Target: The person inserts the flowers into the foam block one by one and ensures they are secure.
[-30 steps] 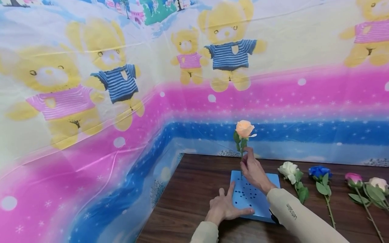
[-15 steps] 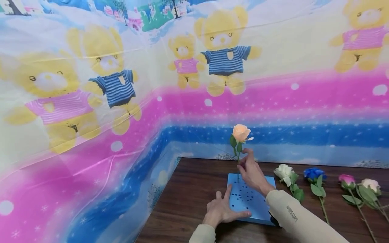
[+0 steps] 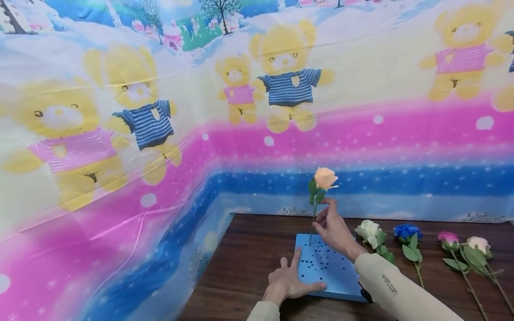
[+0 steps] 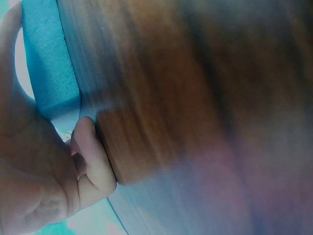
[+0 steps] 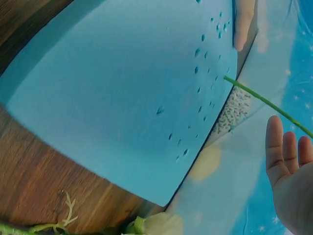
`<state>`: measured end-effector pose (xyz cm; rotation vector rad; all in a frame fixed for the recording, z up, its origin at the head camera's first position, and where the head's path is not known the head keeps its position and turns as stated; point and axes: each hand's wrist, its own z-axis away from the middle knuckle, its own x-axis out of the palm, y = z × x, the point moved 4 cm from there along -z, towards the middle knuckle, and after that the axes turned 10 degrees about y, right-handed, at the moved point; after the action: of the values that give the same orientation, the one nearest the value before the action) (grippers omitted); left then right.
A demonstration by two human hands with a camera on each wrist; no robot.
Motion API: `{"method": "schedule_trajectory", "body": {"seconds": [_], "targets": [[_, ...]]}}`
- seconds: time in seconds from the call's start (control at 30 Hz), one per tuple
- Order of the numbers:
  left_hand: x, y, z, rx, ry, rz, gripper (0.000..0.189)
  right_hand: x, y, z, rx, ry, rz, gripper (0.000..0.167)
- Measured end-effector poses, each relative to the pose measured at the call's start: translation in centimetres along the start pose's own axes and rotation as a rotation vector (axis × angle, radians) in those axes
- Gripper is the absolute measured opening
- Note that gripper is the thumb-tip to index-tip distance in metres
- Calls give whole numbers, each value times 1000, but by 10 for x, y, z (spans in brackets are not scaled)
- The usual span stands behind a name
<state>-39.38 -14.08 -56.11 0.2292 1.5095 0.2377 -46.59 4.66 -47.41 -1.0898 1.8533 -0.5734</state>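
A peach rose (image 3: 325, 178) leans to the right, its stem's lower end at the far-left part of a blue foam block (image 3: 341, 278) dotted with small holes. My right hand (image 3: 335, 232) pinches the stem between thumb and index finger in the head view. In the right wrist view, the green stem (image 5: 264, 100) meets the block, and the other fingers (image 5: 275, 147) stay extended; the pinch itself is out of frame. My left hand (image 3: 283, 281) is spread against the block's near-left corner, thumb along the front edge, index finger along the left side.
To the right on the dark wooden table (image 3: 225, 276) lie a white rose (image 3: 368, 232), a blue rose (image 3: 407, 232), a pink rose (image 3: 448, 240) and a cream rose (image 3: 478, 245). A cloth printed with bears (image 3: 290, 84) hangs behind and to the left.
The peach rose's bloom has tilted right, with my right hand shifting along with it; its stem foot stays at the same spot on the block. My left hand keeps its place. The head view has shifted slightly.
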Motion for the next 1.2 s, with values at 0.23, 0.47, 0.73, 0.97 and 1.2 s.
{"method": "schedule_trajectory", "body": {"seconds": [0.23,0.47,0.73,0.97,1.2], "targets": [[1,0,0,8,17,-13,126,-9,3,1,5,-6,16,67],[1,1,1,13,24,-20,127,-18,3,2,28,-1,-2,76],[0,1,2,10,27,-6,128,-27,6,4,59,-16,-42,83],[2,1,1,16,26,-9,129,-45,14,9,74,-21,-60,89],[0,2,2,30,29,3,129,-73,27,15,71,9,-10,92]]}}
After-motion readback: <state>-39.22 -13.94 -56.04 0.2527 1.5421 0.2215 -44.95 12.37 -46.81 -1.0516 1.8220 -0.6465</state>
